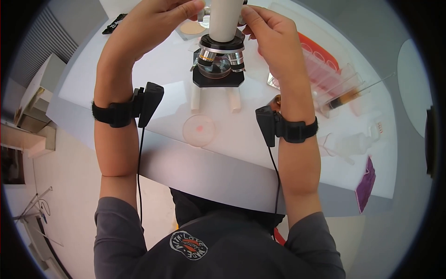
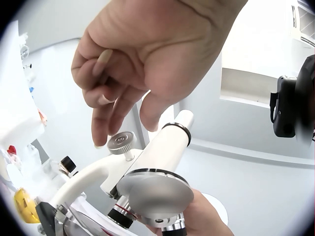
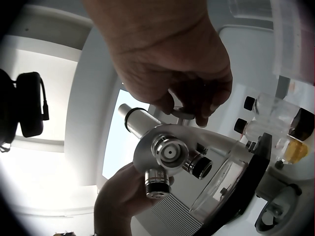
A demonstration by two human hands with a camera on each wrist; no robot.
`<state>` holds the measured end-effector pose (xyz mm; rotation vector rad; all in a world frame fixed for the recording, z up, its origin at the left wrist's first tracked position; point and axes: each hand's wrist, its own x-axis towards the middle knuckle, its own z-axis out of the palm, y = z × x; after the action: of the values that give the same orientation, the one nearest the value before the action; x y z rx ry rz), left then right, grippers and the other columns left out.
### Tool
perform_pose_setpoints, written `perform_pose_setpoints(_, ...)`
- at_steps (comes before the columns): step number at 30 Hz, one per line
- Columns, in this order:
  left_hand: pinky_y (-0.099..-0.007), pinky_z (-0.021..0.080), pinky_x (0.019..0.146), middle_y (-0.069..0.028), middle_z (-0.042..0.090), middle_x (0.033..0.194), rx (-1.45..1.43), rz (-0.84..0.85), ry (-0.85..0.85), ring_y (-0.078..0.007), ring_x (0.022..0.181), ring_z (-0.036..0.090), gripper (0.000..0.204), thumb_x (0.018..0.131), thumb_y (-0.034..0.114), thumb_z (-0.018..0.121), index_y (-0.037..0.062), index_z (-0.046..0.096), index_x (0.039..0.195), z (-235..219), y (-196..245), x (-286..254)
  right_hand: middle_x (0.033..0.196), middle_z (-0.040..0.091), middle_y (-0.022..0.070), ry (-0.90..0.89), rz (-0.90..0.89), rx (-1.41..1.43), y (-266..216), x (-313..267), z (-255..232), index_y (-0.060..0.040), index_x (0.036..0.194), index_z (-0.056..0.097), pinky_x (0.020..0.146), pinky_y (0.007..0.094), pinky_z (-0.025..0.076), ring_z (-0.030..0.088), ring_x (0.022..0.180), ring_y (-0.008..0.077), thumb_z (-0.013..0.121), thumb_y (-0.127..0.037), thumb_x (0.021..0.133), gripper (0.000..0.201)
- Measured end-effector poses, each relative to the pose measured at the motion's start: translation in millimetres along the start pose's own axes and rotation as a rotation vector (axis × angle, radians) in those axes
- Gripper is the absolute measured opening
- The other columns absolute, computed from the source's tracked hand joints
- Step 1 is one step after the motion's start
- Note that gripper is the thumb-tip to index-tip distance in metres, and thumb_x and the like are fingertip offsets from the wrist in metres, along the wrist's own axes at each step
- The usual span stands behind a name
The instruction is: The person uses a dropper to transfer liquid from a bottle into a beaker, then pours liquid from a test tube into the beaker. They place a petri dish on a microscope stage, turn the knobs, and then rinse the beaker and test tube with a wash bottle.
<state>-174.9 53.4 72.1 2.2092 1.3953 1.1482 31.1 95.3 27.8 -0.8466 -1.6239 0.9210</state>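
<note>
A white microscope (image 1: pixel 225 23) with a black stage and silver objective lenses (image 1: pixel 237 59) stands on the table before me. My left hand (image 1: pixel 162 21) is at the left side of its arm, thumb and fingertips around a ridged silver focus knob (image 2: pixel 121 141). On the other side, my right hand (image 3: pixel 182 73) pinches the matching focus knob (image 3: pixel 183 113) between thumb and fingers. The head view cuts off the microscope's top and part of the left hand. A clear petri dish (image 1: pixel 208 137) with a small pink spot lies in front of the microscope's feet.
To the right stand a pink test-tube rack (image 1: pixel 320 76), a red tray (image 1: pixel 320 49) and a tube with brown contents (image 1: pixel 344 98). Nearer are a translucent plastic bottle (image 1: pixel 354 144) and a purple packet (image 1: pixel 366 183). A black pouch (image 1: pixel 114 24) lies far left.
</note>
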Motion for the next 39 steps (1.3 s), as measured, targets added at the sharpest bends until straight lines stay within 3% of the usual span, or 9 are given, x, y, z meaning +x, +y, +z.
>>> perform_pose_setpoints(9, -0.0312, 0.052, 0.079, -0.0166, 0.074, 0.095, -0.052, -0.096, -0.040, -0.0212, 0.087, 0.068, 0.030, 0.096, 0.018, 0.063, -0.0076, 0.069, 0.110, 7, -11, 9, 0.079, 0.063, 0.0024, -0.031, -0.054, 0.006, 1, 0, -3, 0.0085, 0.103, 0.069, 0.065, 0.0237, 0.045, 0.055, 0.073, 0.0099, 0.057, -0.013, 0.100, 0.024)
perform_pose_setpoints(15, -0.0297, 0.051, 0.073, -0.0153, 0.073, 0.090, 0.001, -0.051, -0.026, -0.0187, 0.082, 0.066, 0.029, 0.094, 0.017, 0.067, -0.0077, 0.070, 0.108, 4, 6, 1, 0.080, 0.064, 0.0029, -0.020, -0.048, -0.004, 3, 1, -4, 0.0084, 0.106, 0.069, 0.066, 0.0236, 0.046, 0.057, 0.073, 0.0105, 0.060, -0.011, 0.099, 0.023)
perform_pose_setpoints(18, -0.0289, 0.051, 0.071, -0.0153, 0.073, 0.089, -0.022, -0.159, -0.039, -0.0181, 0.081, 0.066, 0.029, 0.093, 0.016, 0.068, -0.0079, 0.070, 0.108, 5, -6, 9, 0.081, 0.065, 0.0033, -0.009, -0.032, -0.029, 2, 1, -5, 0.0083, 0.108, 0.069, 0.066, 0.0236, 0.046, 0.058, 0.074, 0.0106, 0.061, -0.011, 0.098, 0.023)
perform_pose_setpoints(27, -0.0271, 0.050, 0.067, -0.0137, 0.072, 0.087, 0.019, -0.165, -0.001, -0.0165, 0.076, 0.065, 0.029, 0.090, 0.015, 0.070, -0.0069, 0.070, 0.109, 5, -3, 8, 0.083, 0.068, 0.0043, -0.010, -0.047, -0.109, -3, 0, -7, 0.0084, 0.114, 0.068, 0.069, 0.0238, 0.048, 0.059, 0.075, 0.0107, 0.063, -0.010, 0.096, 0.026)
perform_pose_setpoints(31, -0.0255, 0.049, 0.064, -0.0117, 0.071, 0.085, 0.037, -0.072, 0.014, -0.0145, 0.074, 0.063, 0.026, 0.088, 0.013, 0.071, -0.0060, 0.070, 0.106, 5, 14, -2, 0.085, 0.069, 0.0048, 0.003, -0.074, -0.148, -4, -2, -8, 0.0088, 0.116, 0.067, 0.069, 0.0241, 0.049, 0.060, 0.076, 0.0107, 0.064, -0.009, 0.096, 0.027)
perform_pose_setpoints(39, -0.0245, 0.046, 0.060, -0.0079, 0.070, 0.083, -0.039, -0.151, -0.006, -0.0113, 0.070, 0.060, 0.021, 0.085, 0.010, 0.073, -0.0035, 0.071, 0.102, 6, -5, 10, 0.089, 0.069, 0.0061, -0.017, -0.030, -0.063, -2, -1, -9, 0.0093, 0.118, 0.065, 0.068, 0.0225, 0.049, 0.061, 0.077, 0.0101, 0.065, -0.004, 0.094, 0.028)
